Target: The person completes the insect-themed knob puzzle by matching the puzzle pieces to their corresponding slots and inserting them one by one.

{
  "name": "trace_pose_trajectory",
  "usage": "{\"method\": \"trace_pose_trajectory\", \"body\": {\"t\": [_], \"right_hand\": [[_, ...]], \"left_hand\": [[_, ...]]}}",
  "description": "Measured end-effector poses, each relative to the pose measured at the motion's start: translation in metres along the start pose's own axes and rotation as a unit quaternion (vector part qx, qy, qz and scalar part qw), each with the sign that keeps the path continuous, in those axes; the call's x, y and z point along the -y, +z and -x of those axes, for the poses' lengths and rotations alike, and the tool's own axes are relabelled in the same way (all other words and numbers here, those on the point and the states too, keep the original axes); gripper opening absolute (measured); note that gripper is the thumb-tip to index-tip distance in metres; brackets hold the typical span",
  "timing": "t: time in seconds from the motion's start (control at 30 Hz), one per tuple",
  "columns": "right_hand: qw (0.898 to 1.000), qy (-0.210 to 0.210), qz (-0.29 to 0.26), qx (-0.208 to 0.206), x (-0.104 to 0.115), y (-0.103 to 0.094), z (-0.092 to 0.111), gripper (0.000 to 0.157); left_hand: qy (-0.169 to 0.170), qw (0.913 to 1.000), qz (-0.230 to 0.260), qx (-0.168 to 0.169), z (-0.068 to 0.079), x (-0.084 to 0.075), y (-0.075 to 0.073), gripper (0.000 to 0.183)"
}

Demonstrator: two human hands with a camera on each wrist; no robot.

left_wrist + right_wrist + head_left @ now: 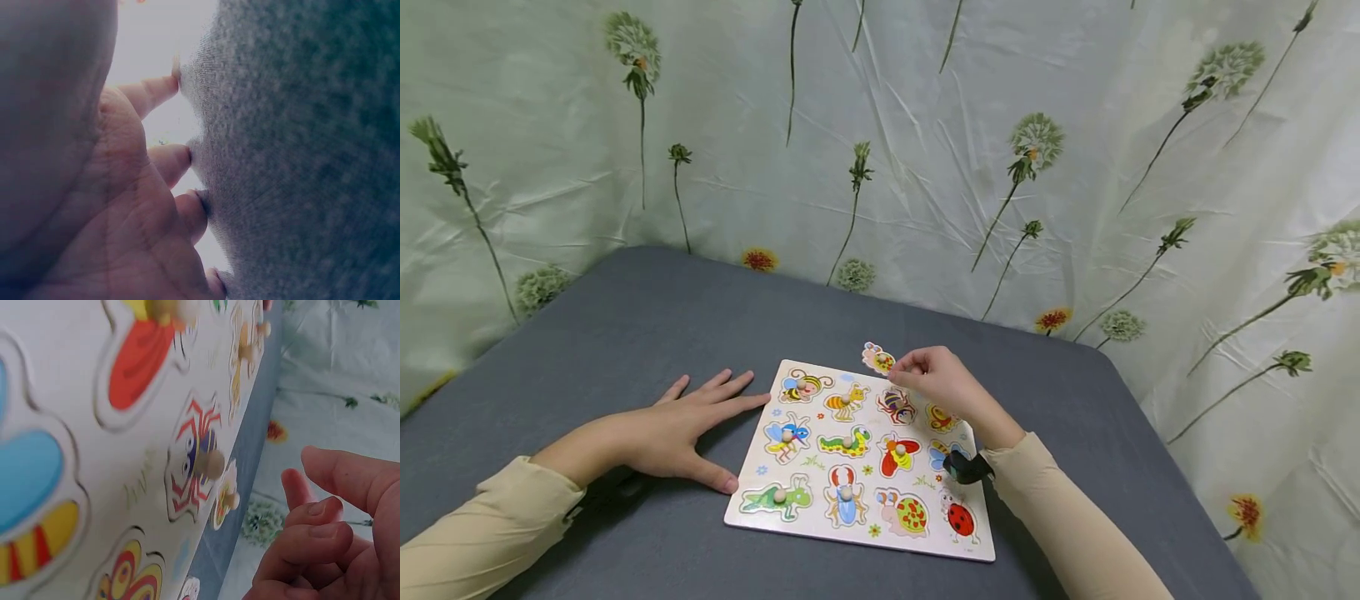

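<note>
A wooden peg puzzle board [812,533] with insect pictures lies on the dark table. Beyond its far edge is a loose snail piece [878,358] with a round knob, also visible in the right wrist view. My right hand [936,379] hovers just right of that snail piece, thumb and fingers apart with nothing between them, fingers loosely bent. Spread flat, my left hand [681,429] rests on the table, thumb and index fingertips at the board's left edge. Knobs stand on the spider piece [199,456] and several others; the snail picture [904,512] on the board shows none.
Part of another piece [189,589] shows beyond the board at the bottom of the right wrist view. A ladybug picture [958,518] sits in the board's near right corner. Behind the grey table [700,308] hangs a flower-patterned curtain [925,167].
</note>
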State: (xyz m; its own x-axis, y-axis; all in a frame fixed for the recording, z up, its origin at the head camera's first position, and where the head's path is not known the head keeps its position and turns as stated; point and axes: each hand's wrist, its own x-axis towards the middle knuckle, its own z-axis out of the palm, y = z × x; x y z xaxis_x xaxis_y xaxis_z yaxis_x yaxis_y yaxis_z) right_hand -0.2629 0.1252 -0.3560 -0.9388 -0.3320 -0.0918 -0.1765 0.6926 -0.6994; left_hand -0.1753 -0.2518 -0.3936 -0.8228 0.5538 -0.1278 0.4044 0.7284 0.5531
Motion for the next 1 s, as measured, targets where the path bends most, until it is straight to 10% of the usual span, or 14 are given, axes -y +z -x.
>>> {"method": "trace_pose_trajectory", "body": {"t": [1.0], "right_hand": [[0.995,0.069,0.074,-0.012,-0.008,0.007,-0.065,0.019]], "left_hand": [[0.001,1.0000,-0.005,0.001,0.001,0.001,-0.001,0.115]]}}
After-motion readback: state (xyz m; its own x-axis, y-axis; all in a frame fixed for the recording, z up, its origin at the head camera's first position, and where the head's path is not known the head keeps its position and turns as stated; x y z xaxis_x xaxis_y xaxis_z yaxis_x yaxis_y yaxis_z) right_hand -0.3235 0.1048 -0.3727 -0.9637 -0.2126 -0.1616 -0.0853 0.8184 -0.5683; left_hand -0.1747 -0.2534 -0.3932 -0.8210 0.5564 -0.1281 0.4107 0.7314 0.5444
